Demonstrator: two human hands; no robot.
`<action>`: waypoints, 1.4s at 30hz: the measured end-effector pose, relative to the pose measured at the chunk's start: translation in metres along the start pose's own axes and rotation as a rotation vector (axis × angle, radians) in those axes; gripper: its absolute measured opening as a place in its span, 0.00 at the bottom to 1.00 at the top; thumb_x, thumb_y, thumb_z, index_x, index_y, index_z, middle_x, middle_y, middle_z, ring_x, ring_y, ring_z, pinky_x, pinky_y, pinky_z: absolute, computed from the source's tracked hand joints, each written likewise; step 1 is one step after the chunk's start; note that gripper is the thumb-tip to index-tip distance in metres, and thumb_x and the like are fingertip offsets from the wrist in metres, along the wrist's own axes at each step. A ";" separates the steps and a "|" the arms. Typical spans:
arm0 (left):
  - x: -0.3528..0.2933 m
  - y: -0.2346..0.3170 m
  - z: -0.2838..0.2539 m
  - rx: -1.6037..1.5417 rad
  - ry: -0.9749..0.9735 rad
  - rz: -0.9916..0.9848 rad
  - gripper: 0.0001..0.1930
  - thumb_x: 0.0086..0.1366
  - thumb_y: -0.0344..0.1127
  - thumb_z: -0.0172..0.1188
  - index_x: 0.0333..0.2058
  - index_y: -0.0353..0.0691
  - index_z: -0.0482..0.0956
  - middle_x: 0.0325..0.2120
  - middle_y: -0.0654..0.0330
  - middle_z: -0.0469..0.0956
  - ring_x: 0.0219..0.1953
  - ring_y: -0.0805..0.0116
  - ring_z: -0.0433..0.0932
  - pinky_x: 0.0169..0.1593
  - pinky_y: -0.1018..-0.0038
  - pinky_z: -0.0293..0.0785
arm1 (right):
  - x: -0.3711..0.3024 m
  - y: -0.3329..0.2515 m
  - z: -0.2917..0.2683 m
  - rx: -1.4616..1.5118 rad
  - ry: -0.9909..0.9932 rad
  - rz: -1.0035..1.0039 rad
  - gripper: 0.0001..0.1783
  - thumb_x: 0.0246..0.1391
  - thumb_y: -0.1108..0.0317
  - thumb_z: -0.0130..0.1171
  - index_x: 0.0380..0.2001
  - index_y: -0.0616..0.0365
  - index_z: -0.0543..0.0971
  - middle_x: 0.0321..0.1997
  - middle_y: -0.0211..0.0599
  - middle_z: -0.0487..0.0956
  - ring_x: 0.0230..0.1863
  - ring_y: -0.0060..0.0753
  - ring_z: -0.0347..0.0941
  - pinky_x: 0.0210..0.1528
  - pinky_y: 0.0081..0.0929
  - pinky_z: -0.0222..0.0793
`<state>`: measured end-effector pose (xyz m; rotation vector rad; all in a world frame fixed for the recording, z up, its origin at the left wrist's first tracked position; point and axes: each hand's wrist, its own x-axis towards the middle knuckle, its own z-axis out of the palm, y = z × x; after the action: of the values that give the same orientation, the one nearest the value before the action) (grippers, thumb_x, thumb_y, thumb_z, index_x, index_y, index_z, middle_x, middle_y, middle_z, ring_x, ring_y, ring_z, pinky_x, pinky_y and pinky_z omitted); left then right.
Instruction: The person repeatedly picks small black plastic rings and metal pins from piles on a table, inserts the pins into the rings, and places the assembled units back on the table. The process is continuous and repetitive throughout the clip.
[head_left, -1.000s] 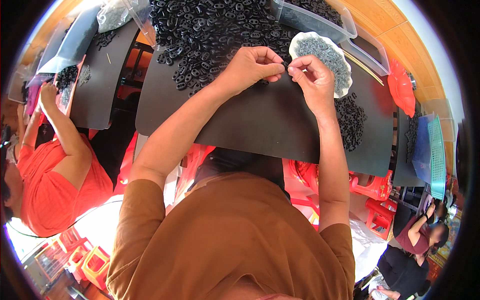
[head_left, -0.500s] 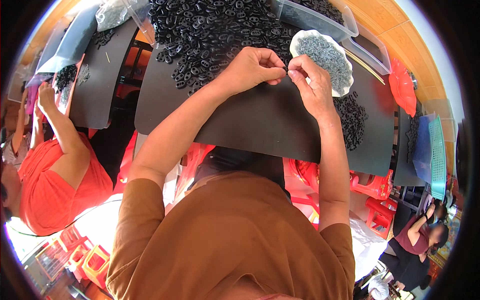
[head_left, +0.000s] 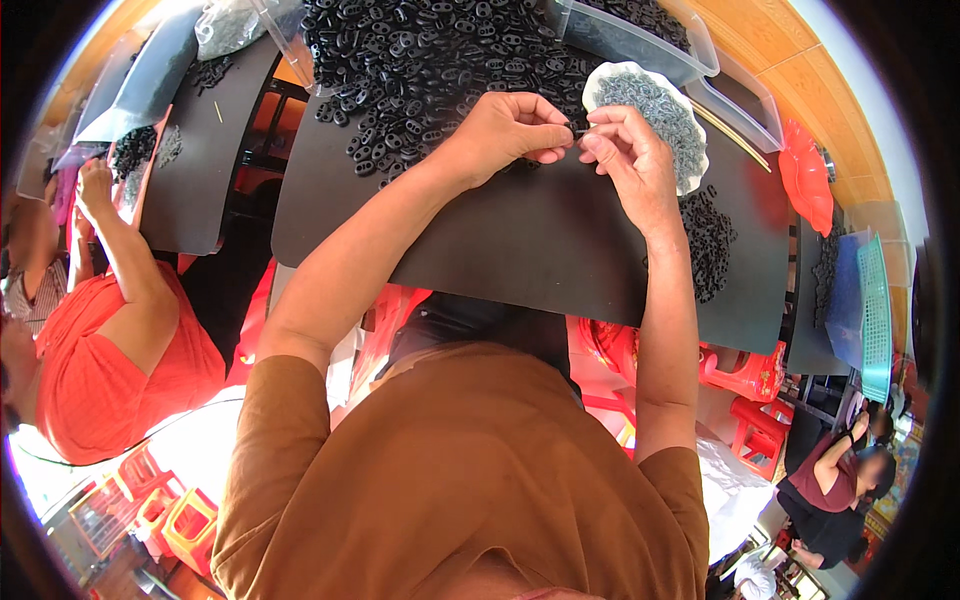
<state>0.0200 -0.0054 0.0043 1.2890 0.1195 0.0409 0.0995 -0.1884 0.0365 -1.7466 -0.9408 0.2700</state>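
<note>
Over the dark tabletop my two hands meet, fingertips nearly touching. My left hand [head_left: 518, 130] is closed in a pinch on a small black piece [head_left: 574, 131] that shows at its fingertips. Just to its right, my right hand [head_left: 636, 168] pinches at the same spot; what its fingers hold is too small to make out. Behind my left hand spreads a large heap of black oval pieces with two holes [head_left: 415, 75]. A white scalloped dish [head_left: 697, 178] full of small clear grey pieces [head_left: 655, 110] stands beyond my right hand.
A pile of smaller black parts [head_left: 706, 245] lies right of my right forearm. Clear plastic bins [head_left: 640, 50] stand at the back, near a red scalloped dish [head_left: 804, 175]. A person in red [head_left: 125, 350] works at the table on the left. Red stools [head_left: 762, 435] stand below.
My right hand has shifted slightly right, so a little more of the small black piece shows between the fingertips. My left hand has hardly moved.
</note>
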 end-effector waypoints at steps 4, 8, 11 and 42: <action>0.000 0.002 0.001 0.015 0.005 -0.002 0.06 0.60 0.31 0.66 0.34 0.36 0.80 0.29 0.61 0.82 0.29 0.79 0.79 0.36 0.83 0.77 | 0.000 0.003 0.002 -0.163 -0.005 -0.082 0.05 0.61 0.69 0.55 0.35 0.60 0.75 0.27 0.36 0.79 0.28 0.27 0.78 0.31 0.25 0.71; -0.002 0.003 0.004 0.070 0.032 0.012 0.06 0.60 0.30 0.66 0.34 0.36 0.80 0.29 0.61 0.82 0.29 0.79 0.79 0.36 0.83 0.77 | 0.002 0.006 0.005 -0.368 0.007 -0.246 0.06 0.62 0.69 0.52 0.32 0.59 0.74 0.24 0.42 0.75 0.26 0.42 0.74 0.30 0.33 0.68; -0.003 0.003 0.005 0.088 0.013 0.048 0.06 0.60 0.30 0.66 0.34 0.35 0.80 0.28 0.61 0.82 0.29 0.78 0.79 0.36 0.82 0.77 | 0.001 0.001 0.005 -0.330 -0.017 -0.184 0.08 0.63 0.67 0.50 0.31 0.59 0.73 0.24 0.44 0.74 0.26 0.49 0.71 0.30 0.37 0.66; -0.039 0.052 -0.042 0.876 0.226 0.353 0.08 0.62 0.30 0.62 0.39 0.35 0.84 0.31 0.65 0.84 0.31 0.83 0.76 0.37 0.82 0.73 | -0.002 0.011 0.024 -0.015 0.108 -0.048 0.03 0.54 0.79 0.60 0.29 0.63 0.76 0.26 0.32 0.81 0.29 0.23 0.81 0.30 0.18 0.74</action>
<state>-0.0214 0.0459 0.0453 2.1674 0.1041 0.4811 0.0893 -0.1740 0.0171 -1.7324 -0.9072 0.1359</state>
